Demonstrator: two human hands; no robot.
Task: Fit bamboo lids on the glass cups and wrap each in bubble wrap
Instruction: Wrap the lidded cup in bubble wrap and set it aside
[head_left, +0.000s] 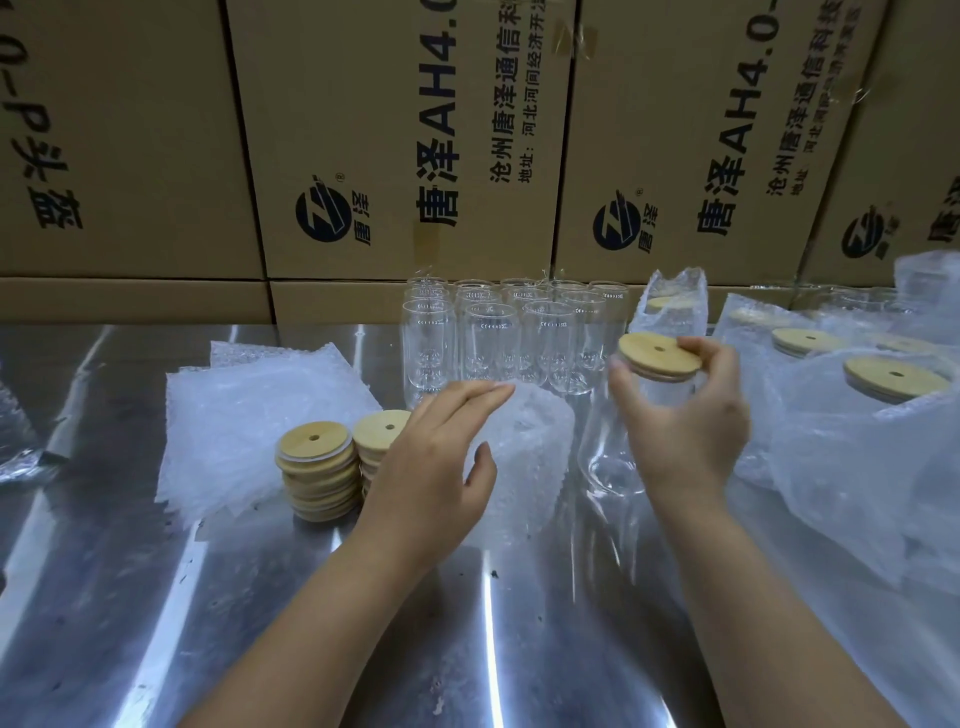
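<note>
My right hand (680, 415) grips a glass cup (613, 452) near its top, and a bamboo lid (657, 356) sits on the cup's mouth between my fingertips. The cup stands tilted on the steel table. My left hand (441, 462) rests with spread fingers on a curled piece of bubble wrap (524, 457) just left of the cup. Behind them stand several bare glass cups (498, 332) in rows. Two stacks of bamboo lids (319, 470) stand left of my left hand. A pile of bubble wrap sheets (249, 421) lies beyond the stacks.
Wrapped, lidded cups (883, 379) crowd the right side of the steel table (156, 623). Printed cardboard boxes (395, 145) form a wall along the table's far edge. A scrap of plastic (15, 457) lies at the left edge.
</note>
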